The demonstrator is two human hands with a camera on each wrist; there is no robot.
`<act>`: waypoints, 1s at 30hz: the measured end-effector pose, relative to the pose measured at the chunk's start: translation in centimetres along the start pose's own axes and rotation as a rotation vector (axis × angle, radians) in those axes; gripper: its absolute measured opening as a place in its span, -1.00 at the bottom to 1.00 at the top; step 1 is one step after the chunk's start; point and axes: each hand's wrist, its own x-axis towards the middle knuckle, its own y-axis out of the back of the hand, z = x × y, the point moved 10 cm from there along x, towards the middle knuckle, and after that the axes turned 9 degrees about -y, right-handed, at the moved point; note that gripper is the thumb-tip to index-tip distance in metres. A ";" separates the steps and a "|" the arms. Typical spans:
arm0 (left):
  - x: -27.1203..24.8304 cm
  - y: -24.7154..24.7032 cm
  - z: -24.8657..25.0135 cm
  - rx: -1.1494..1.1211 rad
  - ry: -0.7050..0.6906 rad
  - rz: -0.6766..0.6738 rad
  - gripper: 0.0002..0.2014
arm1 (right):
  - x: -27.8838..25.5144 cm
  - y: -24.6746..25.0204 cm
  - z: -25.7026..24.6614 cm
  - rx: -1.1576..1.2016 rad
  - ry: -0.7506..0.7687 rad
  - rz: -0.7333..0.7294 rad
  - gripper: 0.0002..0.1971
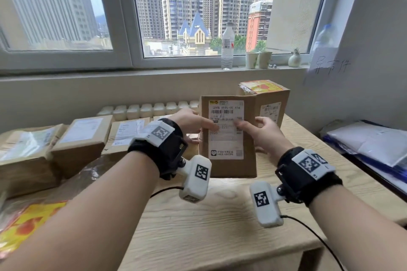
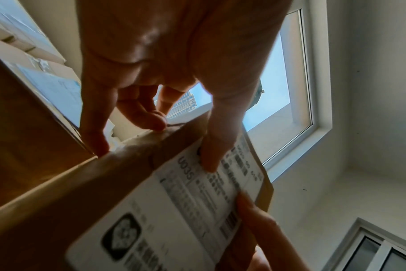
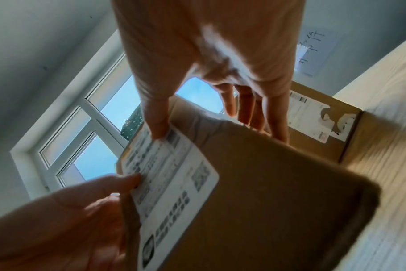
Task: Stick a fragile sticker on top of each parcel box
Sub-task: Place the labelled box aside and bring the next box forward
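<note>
I hold a brown parcel box (image 1: pixel 250 160) upright over the wooden table (image 1: pixel 220 226), its white shipping label (image 1: pixel 226 141) facing me. My left hand (image 1: pixel 193 121) grips its left edge, thumb on the label, fingers behind. My right hand (image 1: pixel 262 132) grips the right edge the same way. The left wrist view shows the left hand (image 2: pixel 174 64) on the box (image 2: pixel 104 183); the right wrist view shows the right hand (image 3: pixel 209 55) on the box (image 3: pixel 278 183). Behind stands another box (image 1: pixel 273 99) with a yellow-red fragile sticker (image 1: pixel 262 86) on top. More yellow-red stickers (image 1: pixel 28 224) lie at the lower left.
Several labelled parcel boxes (image 1: pixel 81 138) lie at the left of the table. A row of white blocks (image 1: pixel 145 110) runs along the wall. A water bottle (image 1: pixel 227 46) and paper cups (image 1: pixel 252 59) stand on the windowsill. Plastic mailers (image 1: pixel 374 141) are stacked at the right.
</note>
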 end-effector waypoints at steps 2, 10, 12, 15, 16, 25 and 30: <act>-1.2 0.3 -0.4 -0.028 -0.004 -0.029 -0.64 | -1.3 -0.6 -0.6 0.006 0.046 -0.065 0.27; -4.8 3.9 -3.2 -0.046 -0.058 0.015 -0.46 | -4.4 -5.4 -1.3 -0.052 0.091 -0.264 -0.25; -5.3 4.7 -4.3 -0.043 -0.059 0.046 -0.37 | -4.5 -6.5 -1.2 -0.029 0.090 -0.267 -0.28; -5.9 5.5 -5.4 -0.003 -0.057 0.061 -0.27 | -4.4 -8.1 -0.9 -0.057 0.102 -0.269 -0.29; -6.1 5.6 -5.6 0.006 -0.058 0.061 -0.25 | -4.3 -8.4 -0.7 -0.063 0.101 -0.269 -0.28; -6.3 5.3 -6.7 0.033 -0.020 0.041 -0.06 | -4.4 -9.1 0.4 -0.073 0.097 -0.259 -0.21; -6.5 5.4 -7.2 0.046 -0.020 0.059 -0.09 | -5.0 -9.4 -0.3 -0.040 0.124 -0.267 -0.07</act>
